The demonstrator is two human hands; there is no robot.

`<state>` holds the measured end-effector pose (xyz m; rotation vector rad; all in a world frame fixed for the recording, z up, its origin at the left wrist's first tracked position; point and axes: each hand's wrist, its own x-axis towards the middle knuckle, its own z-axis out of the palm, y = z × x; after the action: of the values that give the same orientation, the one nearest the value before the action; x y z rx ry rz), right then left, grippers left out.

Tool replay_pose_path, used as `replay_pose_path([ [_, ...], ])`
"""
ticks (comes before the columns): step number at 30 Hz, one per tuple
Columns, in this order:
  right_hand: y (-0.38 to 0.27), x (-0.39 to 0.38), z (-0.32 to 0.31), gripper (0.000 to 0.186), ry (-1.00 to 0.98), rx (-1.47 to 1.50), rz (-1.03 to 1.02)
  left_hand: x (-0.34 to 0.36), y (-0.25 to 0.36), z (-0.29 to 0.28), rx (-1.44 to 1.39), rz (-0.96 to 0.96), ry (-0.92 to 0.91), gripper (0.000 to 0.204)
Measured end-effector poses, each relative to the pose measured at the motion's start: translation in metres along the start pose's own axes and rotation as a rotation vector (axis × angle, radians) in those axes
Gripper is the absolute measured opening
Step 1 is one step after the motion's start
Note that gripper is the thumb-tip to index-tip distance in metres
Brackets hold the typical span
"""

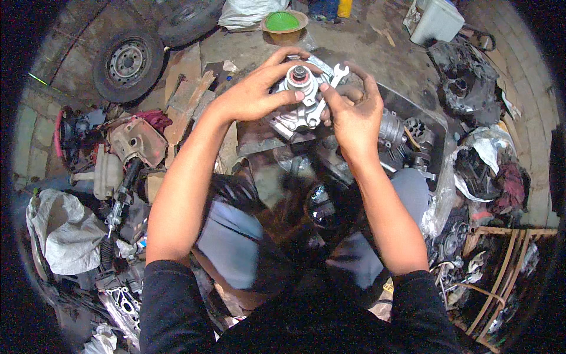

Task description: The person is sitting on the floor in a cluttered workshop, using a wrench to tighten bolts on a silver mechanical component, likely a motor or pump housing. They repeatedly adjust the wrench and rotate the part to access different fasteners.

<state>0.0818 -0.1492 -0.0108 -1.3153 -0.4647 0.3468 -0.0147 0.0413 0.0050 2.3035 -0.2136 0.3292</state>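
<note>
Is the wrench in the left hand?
No, the right hand holds the wrench, while the left hand grips the silver metal part.

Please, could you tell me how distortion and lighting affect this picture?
In the head view, the right-hand wall bends along a black, grainy rim; the metal part and wrench look bright; the black shirt loses detail in darkness.

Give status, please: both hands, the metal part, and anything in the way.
Left hand gripping silver metal part, thumb across it. Right hand holding open-ended wrench beside it, contact unclear. Nothing seen blocking hands; wheel apart, upper left.
</note>
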Motion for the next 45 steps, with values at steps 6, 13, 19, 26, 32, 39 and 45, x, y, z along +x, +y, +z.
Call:
replay_pose_path([
  [6,-0.012,-0.002,-0.022,0.031,0.063,0.151,0.049,-0.001,-0.001,0.001,0.014,0.001,0.002,0.059],
  [13,-0.025,-0.032,-0.061,0.015,-0.091,-0.047,0.072,-0.002,0.003,0.002,0.021,-0.018,0.017,0.057],
  [19,-0.027,-0.06,-0.07,0.016,-0.154,0.275,0.379,-0.001,0.004,0.003,0.011,-0.016,0.018,0.056],
  [26,-0.002,-0.086,-0.071,0.014,-0.252,0.427,0.548,0.0,0.003,0.003,0.037,0.007,0.023,0.056],
  [32,0.005,-0.105,-0.056,0.036,-0.283,0.111,0.436,-0.002,0.0,0.003,0.027,-0.003,0.021,0.057],
  [39,0.046,-0.109,-0.043,0.036,-0.441,-0.089,0.324,-0.002,0.001,0.001,0.026,0.009,0.028,0.057],
  [45,0.056,-0.105,-0.033,0.034,-0.428,-0.129,0.316,-0.001,0.008,0.003,0.079,0.008,0.031,0.074],
])
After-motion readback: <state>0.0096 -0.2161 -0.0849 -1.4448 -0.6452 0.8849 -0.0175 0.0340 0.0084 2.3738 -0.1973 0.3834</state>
